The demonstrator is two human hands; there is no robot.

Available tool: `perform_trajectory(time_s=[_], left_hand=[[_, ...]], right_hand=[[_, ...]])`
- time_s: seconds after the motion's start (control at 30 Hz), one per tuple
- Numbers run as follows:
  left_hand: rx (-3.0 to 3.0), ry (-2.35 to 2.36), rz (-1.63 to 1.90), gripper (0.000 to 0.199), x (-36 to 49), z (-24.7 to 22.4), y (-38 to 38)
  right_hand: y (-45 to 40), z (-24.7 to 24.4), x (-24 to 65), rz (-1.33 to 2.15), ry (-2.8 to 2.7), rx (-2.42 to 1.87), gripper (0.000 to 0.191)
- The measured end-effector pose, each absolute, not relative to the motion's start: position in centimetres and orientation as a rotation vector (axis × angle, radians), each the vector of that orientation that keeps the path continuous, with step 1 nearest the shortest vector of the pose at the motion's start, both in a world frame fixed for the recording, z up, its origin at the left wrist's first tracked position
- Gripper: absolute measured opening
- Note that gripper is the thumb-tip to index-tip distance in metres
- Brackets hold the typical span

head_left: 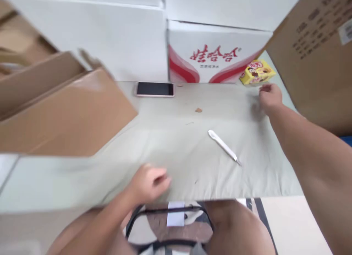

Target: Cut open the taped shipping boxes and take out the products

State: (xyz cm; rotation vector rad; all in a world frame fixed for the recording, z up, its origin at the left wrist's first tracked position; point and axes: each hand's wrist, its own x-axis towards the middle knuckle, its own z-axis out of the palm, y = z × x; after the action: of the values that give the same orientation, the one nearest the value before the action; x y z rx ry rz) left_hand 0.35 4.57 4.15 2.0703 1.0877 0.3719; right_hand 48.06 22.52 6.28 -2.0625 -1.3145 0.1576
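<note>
Both hands are smeared by blur: the right hand (271,96) has its fingertips curled out of clear sight, and the left hand (151,181) folds its fingers inward, so whether either grips anything cannot be told. The right forearm (305,145) runs out of view at the lower right. On the yellow packet (257,72) the finer print is unreadable. The open cardboard box (71,115) is soft and cut by the left edge; the brown carton (310,71) is cut at the right, its printed lines and label (345,31) illegible. 1 blue thing (347,140) barely shows at the right edge — unidentifiable — and 1 dark speck (195,182) is too small to name.
</note>
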Motion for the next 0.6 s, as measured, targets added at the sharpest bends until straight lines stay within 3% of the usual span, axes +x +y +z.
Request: perform_trajectory(time_s=[0.3,0.43,0.6], left_hand=[[1.918,1.225,0.727,0.045,-2.9,6.6,1.8],[1.815,1.229,0.983,0.046,-6.2,7.3,1.9],[1.648,1.204,1.228,0.050,-8.5,8.0,3.7]], right_hand=[[11.2,13.0,22.5,0.728,-1.625,-1.630,0.020],[11.6,17.1,12.1,0.597,-1.904,-1.539,0.019],[17.4,22.0,4.9,0.435,-1.850,-1.599,0.029]])
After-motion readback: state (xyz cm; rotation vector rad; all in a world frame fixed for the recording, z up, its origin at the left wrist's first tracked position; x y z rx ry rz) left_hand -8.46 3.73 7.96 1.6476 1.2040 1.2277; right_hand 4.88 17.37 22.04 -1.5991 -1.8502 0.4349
